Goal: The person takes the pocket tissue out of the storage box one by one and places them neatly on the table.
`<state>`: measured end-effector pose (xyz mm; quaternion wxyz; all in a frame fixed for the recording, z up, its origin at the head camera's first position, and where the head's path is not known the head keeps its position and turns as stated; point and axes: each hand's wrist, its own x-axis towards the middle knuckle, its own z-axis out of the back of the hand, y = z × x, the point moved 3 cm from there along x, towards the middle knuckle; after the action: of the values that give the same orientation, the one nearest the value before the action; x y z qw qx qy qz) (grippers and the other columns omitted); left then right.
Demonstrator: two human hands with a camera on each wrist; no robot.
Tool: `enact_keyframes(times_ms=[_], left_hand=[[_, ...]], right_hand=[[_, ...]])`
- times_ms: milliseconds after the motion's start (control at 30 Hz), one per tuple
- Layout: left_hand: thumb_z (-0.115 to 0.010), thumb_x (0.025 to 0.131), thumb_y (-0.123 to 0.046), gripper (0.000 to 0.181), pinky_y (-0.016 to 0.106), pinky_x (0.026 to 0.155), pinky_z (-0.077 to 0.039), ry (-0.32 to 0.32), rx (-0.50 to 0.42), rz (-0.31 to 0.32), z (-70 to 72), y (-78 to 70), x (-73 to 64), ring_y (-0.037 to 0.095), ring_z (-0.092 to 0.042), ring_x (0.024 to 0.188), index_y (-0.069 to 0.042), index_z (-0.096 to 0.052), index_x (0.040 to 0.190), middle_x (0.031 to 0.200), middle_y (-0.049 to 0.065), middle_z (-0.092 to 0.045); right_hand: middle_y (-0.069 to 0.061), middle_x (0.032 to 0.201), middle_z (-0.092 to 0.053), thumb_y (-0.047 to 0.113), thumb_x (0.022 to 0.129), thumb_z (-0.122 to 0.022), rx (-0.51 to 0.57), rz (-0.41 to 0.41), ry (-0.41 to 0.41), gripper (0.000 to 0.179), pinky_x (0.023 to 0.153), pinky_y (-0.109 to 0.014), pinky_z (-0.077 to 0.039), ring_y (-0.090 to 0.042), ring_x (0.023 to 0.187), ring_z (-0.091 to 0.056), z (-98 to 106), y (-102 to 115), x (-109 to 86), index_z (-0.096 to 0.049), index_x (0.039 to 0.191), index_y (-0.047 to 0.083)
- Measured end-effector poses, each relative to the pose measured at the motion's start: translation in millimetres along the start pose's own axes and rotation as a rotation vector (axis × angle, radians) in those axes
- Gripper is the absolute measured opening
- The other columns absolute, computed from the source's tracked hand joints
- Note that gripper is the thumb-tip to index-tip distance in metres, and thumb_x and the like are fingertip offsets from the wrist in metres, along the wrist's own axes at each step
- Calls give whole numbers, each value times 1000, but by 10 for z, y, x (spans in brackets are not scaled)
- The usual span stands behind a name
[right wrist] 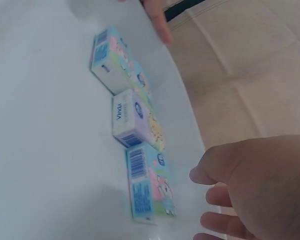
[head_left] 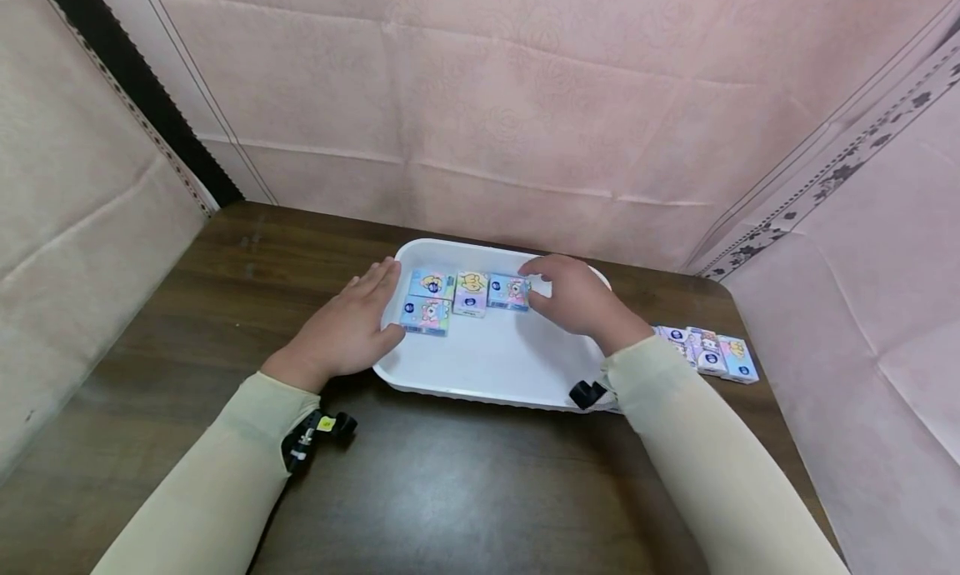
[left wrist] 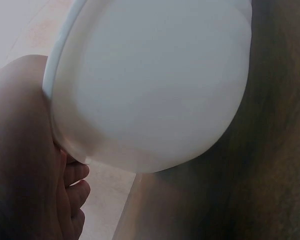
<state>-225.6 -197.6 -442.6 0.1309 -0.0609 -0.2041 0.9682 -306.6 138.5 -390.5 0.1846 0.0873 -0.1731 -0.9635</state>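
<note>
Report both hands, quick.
Left hand: open, against the edge of the tray.
Right hand: open, holding nothing, beside a packet.

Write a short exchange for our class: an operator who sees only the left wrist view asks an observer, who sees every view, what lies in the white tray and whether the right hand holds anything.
Operator: I see the left hand against the white tray. Is anything lying in the tray?
Observer: Yes. The head view shows four small printed packets in it.
Operator: I can't see the right hand. Is it holding one?
Observer: Not that I can see: the right wrist view shows a gap between it and the nearest packet.
</note>
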Motion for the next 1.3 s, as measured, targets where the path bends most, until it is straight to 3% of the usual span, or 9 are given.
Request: enact_keyframes(times_ms=[200, 433, 633, 767, 867, 1100, 1300], left_hand=[[-56, 109, -47, 98, 59, 144, -12, 4, -5, -2, -1, 6, -2, 33, -4, 179, -13, 0, 181, 192, 7, -1], [-57, 109, -48, 99, 59, 144, -11, 7, -13, 9, -10, -6, 20, 32, -4, 179, -14, 1, 182, 192, 6, -1], [-57, 108, -49, 100, 58, 145, -11, 6, -8, 11, -9, -11, 35, 32, -4, 179, -13, 0, 182, 192, 6, 0], [-58, 108, -49, 100, 58, 144, -11, 12, -8, 15, -12, 10, 32, 32, -3, 179, -14, 1, 182, 192, 5, 0], [-58, 108, -50, 101, 57, 145, -12, 9, -10, 19, -13, 11, 27, 31, -3, 179, -14, 0, 182, 192, 5, 0], [-58, 108, -48, 100, 59, 144, -12, 12, -10, 17, 5, -1, 23, 33, -4, 179, -13, 1, 182, 192, 6, 0], [-57, 109, -48, 99, 60, 144, -12, 15, -8, 12, 10, -15, 18, 33, -4, 179, -12, 0, 182, 192, 7, -1]], right_hand=[[-2, 157, -67, 26, 108, -75, 18, 6, 47, 39, 129, -57, -48, -28, 140, -62, -118, 124, 235, -74, 147, 24], [-3, 152, -70, 20, 109, -71, 40, -15, 84, 42, 126, -53, -51, -25, 127, -65, -230, 123, 401, -72, 151, 24], [-4, 159, -66, 13, 109, -67, 18, -26, 111, 47, 127, -53, -49, -27, 131, -61, -338, 140, 467, -71, 153, 28], [-9, 163, -61, 12, 109, -65, -50, -3, 128, 47, 132, -54, -44, -30, 145, -57, -399, 183, 472, -71, 154, 25], [-11, 168, -55, 16, 109, -67, -63, -40, 147, 47, 132, -56, -45, -31, 147, -55, -418, 193, 449, -69, 155, 25], [-8, 156, -63, 25, 106, -75, -48, -108, 188, 46, 117, -52, -54, -30, 128, -59, -391, 206, 360, -68, 151, 25], [-8, 155, -63, 30, 105, -76, -16, -144, 284, 47, 114, -52, -54, -31, 127, -59, -380, 202, 225, -68, 151, 35]])
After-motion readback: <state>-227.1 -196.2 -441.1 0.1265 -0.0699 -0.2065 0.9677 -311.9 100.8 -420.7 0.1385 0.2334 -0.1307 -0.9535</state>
